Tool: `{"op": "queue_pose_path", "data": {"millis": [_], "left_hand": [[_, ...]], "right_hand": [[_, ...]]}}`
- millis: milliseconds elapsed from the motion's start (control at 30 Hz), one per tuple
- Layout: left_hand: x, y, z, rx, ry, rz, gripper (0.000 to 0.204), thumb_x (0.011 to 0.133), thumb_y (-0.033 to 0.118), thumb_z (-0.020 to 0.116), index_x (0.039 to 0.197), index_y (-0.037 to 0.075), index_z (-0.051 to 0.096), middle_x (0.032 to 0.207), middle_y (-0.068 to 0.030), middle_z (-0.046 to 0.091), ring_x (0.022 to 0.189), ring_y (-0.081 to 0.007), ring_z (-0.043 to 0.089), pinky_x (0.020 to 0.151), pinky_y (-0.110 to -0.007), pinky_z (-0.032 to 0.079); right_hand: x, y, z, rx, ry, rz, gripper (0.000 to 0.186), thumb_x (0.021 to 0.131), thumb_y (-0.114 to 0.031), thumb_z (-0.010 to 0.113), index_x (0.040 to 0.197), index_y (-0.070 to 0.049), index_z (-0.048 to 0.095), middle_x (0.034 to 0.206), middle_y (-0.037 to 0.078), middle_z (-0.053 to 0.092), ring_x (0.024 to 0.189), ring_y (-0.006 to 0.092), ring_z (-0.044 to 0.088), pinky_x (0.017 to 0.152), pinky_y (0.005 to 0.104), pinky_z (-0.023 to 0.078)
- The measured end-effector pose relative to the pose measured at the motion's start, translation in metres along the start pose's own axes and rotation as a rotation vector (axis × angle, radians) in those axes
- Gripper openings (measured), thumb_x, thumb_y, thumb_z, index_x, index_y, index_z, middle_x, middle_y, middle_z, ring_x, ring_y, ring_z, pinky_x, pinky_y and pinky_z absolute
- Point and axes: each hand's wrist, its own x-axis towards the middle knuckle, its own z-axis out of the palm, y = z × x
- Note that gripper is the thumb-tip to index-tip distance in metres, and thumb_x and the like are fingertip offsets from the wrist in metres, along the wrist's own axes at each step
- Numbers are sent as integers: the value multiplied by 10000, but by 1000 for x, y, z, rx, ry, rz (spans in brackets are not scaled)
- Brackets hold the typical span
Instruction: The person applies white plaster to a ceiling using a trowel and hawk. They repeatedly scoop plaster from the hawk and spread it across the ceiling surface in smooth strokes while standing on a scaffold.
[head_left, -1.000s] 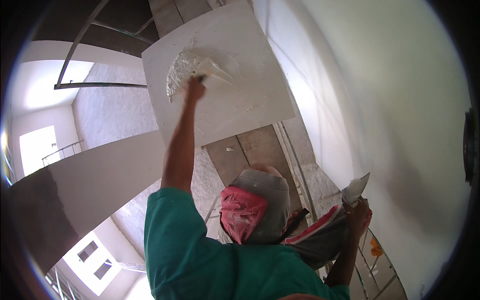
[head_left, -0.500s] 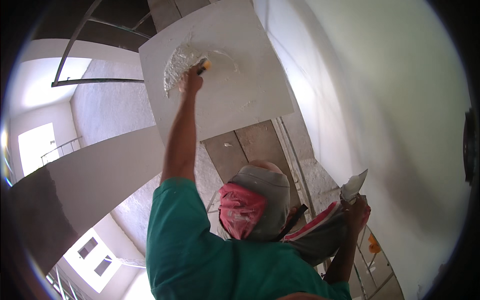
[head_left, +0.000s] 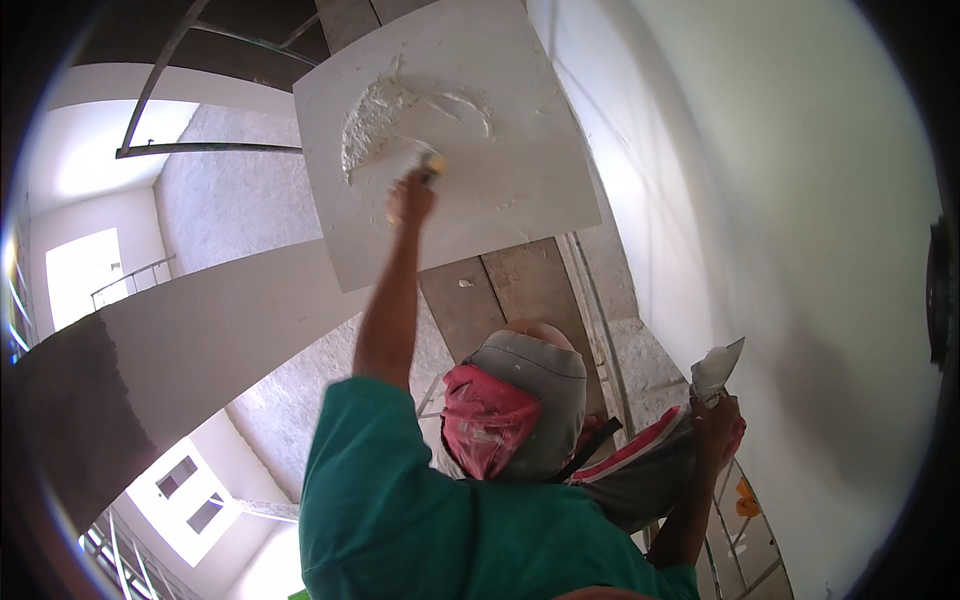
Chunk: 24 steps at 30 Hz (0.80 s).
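Note:
My left arm reaches out over a broad pale board [head_left: 530,190] smeared with white plaster. My left hand [head_left: 408,200] grips a trowel [head_left: 434,166] with a dark handle and a yellow end, slightly blurred; its blade cannot be made out. A rough heap of wet plaster [head_left: 372,125] lies just beyond it, with curved ridges trailing to the right. By the pale wall at lower right, my right hand [head_left: 716,418] is closed round a putty knife [head_left: 735,352]. White plaster sits on its pointed metal blade; the handle is hidden in my fingers.
Scaffold planks [head_left: 470,310] run beneath the board, with a metal rail [head_left: 592,310] along their right side. A smooth wall [head_left: 820,250] rises close on the right. Scaffold tubes [head_left: 210,148] cross the upper left. Far below are floors and window openings [head_left: 190,495].
My left hand has drawn the trowel nearer and to the right, away from the plaster heap. New plaster ridges show on the board. My right hand keeps its hold, barely shifted.

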Motion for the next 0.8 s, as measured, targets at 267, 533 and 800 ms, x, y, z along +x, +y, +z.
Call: {"op": "queue_pose_path", "data": {"millis": [267, 533, 800], "left_hand": [[60, 26, -72, -183, -10, 134, 371, 780, 89, 539, 1105, 193, 685, 982, -151, 691, 896, -339, 665, 791, -463, 516], [4, 66, -52, -132, -388, 295, 452, 776, 104, 509, 1170, 267, 659, 1092, -171, 652, 1053, -364, 605, 940, -485, 455], [106, 67, -54, -108, -45, -28, 313, 789, 179, 548, 1067, 133, 685, 1055, -171, 674, 1009, -337, 642, 849, -456, 508]], "right_hand": [[-12, 12, 5, -26, 9, 18, 298, 777, -188, 692, 1007, -26, 594, 1005, 162, 569, 1012, 328, 533, 835, 412, 414], [-14, 17, 19, 94, -62, 115, 432, 737, -139, 705, 1130, -55, 546, 1123, 143, 532, 1092, 318, 494, 955, 363, 387], [-9, 10, 3, 13, -174, 71, 526, 766, -159, 707, 1236, -35, 503, 1138, 156, 539, 1111, 326, 494, 965, 386, 385]]}}
